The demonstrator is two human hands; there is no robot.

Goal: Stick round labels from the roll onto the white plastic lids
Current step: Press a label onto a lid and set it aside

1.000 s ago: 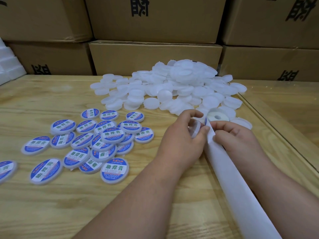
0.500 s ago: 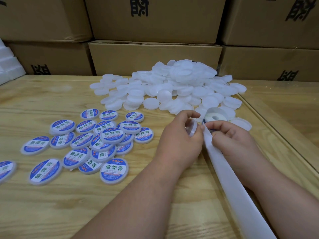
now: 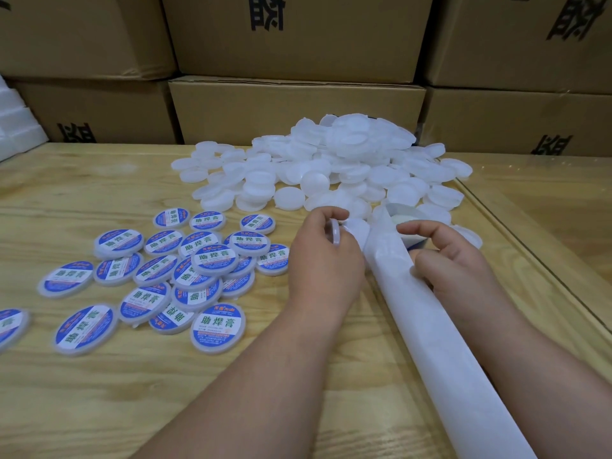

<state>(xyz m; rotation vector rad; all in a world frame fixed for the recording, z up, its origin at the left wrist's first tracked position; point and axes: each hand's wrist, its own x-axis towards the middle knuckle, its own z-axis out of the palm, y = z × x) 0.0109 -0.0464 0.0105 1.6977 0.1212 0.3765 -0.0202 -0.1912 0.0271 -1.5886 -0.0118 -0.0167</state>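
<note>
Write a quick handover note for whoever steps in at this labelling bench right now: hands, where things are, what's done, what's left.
Left hand: pinches one lid on edge, its face turned away, so I cannot tell if it is labelled.
Right hand: curled round the label roll, on the white backing strip that trails toward the person.
Done: a group of labelled lids lies on the left of the wooden table.
Left: the big pile of blank lids at the back, in front of the cardboard boxes.
</note>
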